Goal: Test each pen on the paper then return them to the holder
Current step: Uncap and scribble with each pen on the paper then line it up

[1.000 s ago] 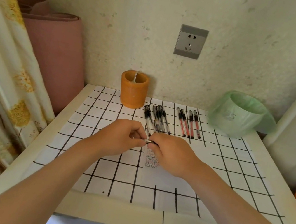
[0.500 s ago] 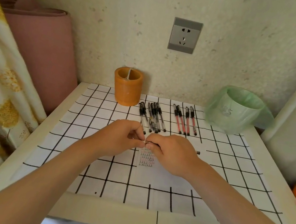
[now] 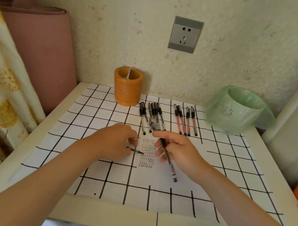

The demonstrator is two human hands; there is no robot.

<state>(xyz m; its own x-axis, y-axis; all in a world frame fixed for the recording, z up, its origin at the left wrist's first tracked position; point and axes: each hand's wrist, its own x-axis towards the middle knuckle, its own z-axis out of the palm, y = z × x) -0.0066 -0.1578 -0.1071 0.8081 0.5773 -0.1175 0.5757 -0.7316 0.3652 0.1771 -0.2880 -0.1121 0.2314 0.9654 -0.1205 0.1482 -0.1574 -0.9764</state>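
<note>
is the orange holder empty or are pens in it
Empty, as far as shows: no pen sticks out of the holder; black pens and red pens lie beside it.

Left hand (image 3: pixel 114 141), right hand (image 3: pixel 181 153): fingers curled.

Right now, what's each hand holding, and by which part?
The right hand pinches a black pen near its upper end; the left hand pinches what looks like its cap, by one end.
</note>
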